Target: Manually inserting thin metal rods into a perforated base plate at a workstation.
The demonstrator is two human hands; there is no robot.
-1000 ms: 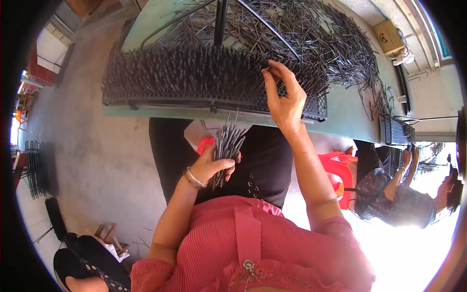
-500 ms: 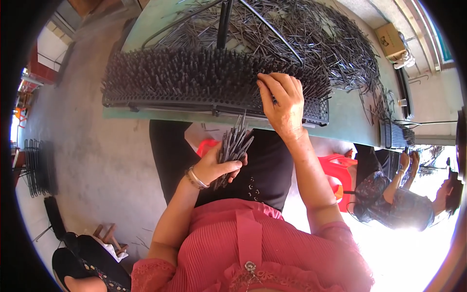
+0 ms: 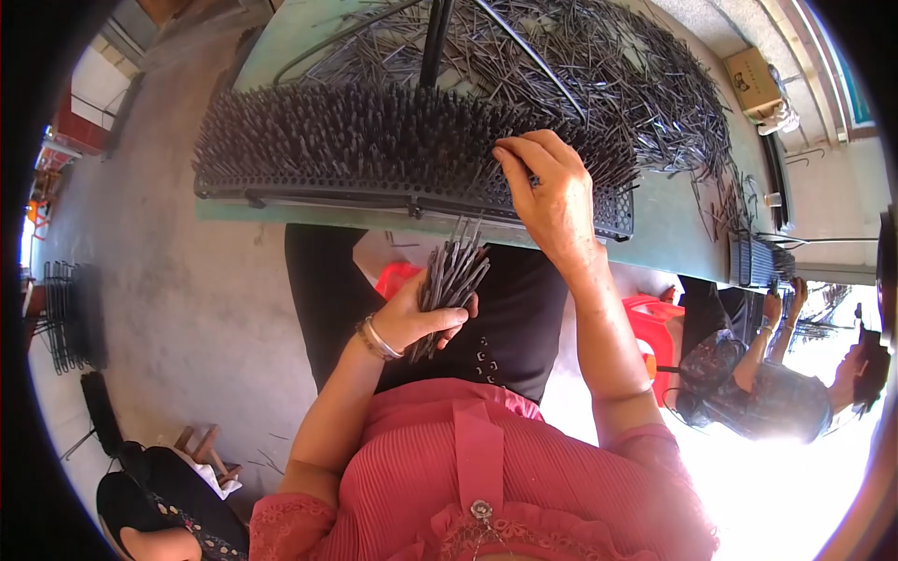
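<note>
My left hand point(image 3: 426, 318) is wrapped round a bundle of thin dark sticks point(image 3: 456, 271), held upright in front of my lap. Above it, my right hand point(image 3: 550, 182) reaches over the front of a long black perforated rack point(image 3: 323, 198). Its thumb and forefinger are pinched together among the rack's holes; whatever lies between the fingertips is too small to make out. Dense rows of similar dark sticks point(image 3: 327, 136) stand in the rack, most of them upright. Bare holes show along the front edge and at the right end.
Behind the rack, a large heap of loose dark sticks point(image 3: 645, 84) covers much of the green table point(image 3: 253, 220). A black metal stand point(image 3: 436, 42) rises there. A cardboard box point(image 3: 751, 79) sits at the far right. Another person point(image 3: 767, 383) works at a smaller rack point(image 3: 756, 260) on the right.
My right hand has shifted slightly right, its pinched fingertips still at the rack. The left hand keeps its bundle in nearly the same place.
</note>
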